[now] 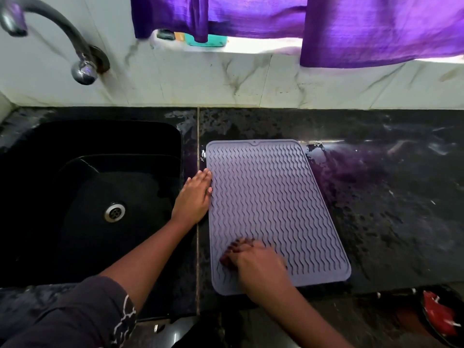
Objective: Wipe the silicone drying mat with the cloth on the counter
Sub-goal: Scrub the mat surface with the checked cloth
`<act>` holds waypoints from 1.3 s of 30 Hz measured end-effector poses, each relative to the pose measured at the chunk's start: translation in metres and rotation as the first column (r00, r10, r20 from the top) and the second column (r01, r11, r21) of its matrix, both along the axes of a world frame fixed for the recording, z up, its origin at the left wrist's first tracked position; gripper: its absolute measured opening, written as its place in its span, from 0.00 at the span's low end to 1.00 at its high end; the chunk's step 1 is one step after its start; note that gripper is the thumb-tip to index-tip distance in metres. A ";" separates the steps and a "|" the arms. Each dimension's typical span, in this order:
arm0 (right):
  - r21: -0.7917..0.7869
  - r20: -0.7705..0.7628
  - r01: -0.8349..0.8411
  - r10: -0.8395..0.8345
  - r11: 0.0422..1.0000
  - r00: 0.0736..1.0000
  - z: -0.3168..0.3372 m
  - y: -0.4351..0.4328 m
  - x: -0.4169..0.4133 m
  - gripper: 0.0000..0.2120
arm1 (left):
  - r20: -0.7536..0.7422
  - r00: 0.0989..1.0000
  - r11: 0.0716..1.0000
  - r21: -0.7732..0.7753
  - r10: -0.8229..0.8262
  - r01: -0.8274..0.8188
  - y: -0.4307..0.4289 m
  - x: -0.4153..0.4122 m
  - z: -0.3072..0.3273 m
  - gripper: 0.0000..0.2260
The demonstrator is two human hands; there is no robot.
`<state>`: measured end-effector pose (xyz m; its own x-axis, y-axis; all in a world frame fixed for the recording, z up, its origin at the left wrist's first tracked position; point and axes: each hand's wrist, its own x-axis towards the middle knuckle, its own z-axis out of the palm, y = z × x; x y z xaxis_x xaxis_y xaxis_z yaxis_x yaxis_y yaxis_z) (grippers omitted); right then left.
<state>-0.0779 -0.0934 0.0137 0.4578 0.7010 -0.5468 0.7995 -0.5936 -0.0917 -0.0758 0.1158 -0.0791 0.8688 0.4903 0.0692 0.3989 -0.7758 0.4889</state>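
Head view: I'm seeing the silicone drying mat lying flat on the black tabletop, just right of the sink, its long side running away from me. Left hand is resting flat, fingers straight and together, touching the mat's left edge. Right hand is sitting on the mat's near-left part, blurred. Its fingers are looking bent, but I'm unable to tell whether that grip is pinching anything. No cloth is showing in frame; possibly it's under the right palm. Tabletop around the mat is looking wet. My call: wiping is calling for strokes along the wavy ridges, left hand bracing the edge so the mat isn't sliding.
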 end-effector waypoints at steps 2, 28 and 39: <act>-0.002 -0.255 0.028 -0.028 1.000 0.966 0.018 -0.004 0.020 0.16 | 0.003 1.000 1.000 -0.013 0.011 -0.011 0.000 -0.001 0.000 0.22; 0.506 0.037 0.393 -0.474 0.768 0.880 -0.024 0.088 0.119 0.14 | -0.027 0.999 1.000 0.018 0.022 -0.021 -0.005 -0.001 0.008 0.22; 0.331 -0.247 0.328 -0.254 0.885 0.935 -0.008 0.040 0.121 0.18 | 0.002 0.983 0.983 -0.025 0.183 -0.183 -0.006 0.018 0.024 0.17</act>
